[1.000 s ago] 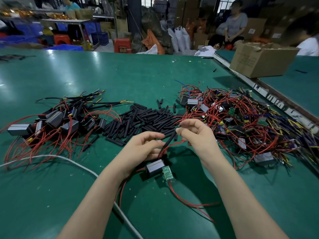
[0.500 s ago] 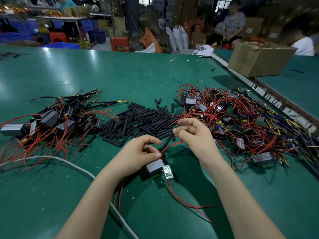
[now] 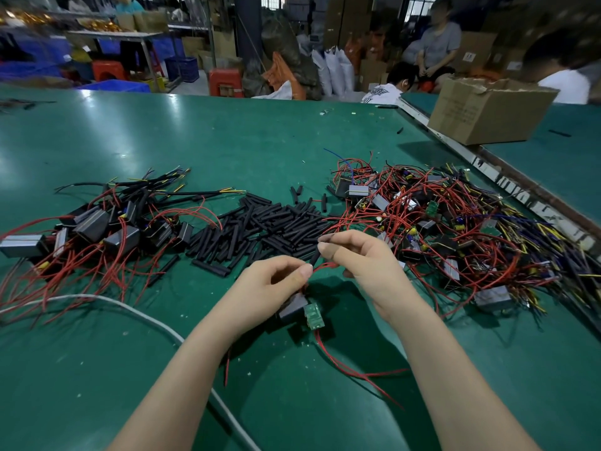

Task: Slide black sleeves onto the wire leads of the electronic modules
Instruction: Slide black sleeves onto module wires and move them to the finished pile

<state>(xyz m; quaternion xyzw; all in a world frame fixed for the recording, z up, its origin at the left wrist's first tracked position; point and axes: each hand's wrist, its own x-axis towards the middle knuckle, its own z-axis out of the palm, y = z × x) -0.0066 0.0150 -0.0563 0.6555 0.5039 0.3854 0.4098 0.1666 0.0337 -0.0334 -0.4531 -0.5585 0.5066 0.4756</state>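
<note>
Both hands up over the tabletop (image 3: 227, 131), close together, near centre. Right hand (image 3: 361, 262) pinches a black sleeve (image 3: 314, 256) between thumb and forefinger; sleeve tilts down-left toward the left hand. Left hand (image 3: 273, 288) has fingers curled, thumb and forefinger pinched at the sleeve's lower end, where red leads (image 3: 327, 265) come out. Can't tell whether the lead tip is inside the sleeve or just at its mouth; fingers cover the joint.

Module (image 3: 294, 304) being worked hangs or rests just below the left hand: grey block with a small green board (image 3: 313, 315) beside it. More red wire (image 3: 354, 369) trails from it toward the viewer across the tabletop.

Loose sleeves pile (image 3: 260, 226) sits centre, just beyond the hands. Left pile (image 3: 97, 229): modules with black sleeving on some leads, red wires fanned out. Right pile (image 3: 455, 229): tangle of modules, red, yellow and blue wires, bare green boards showing. Hands are between the two piles, right hand touching the edge of the right tangle.

White cable (image 3: 130, 307) runs across the near left tabletop and under the left forearm. Cardboard box (image 3: 487, 109) on the adjoining table at far right. People seated in the background, blurred.
</note>
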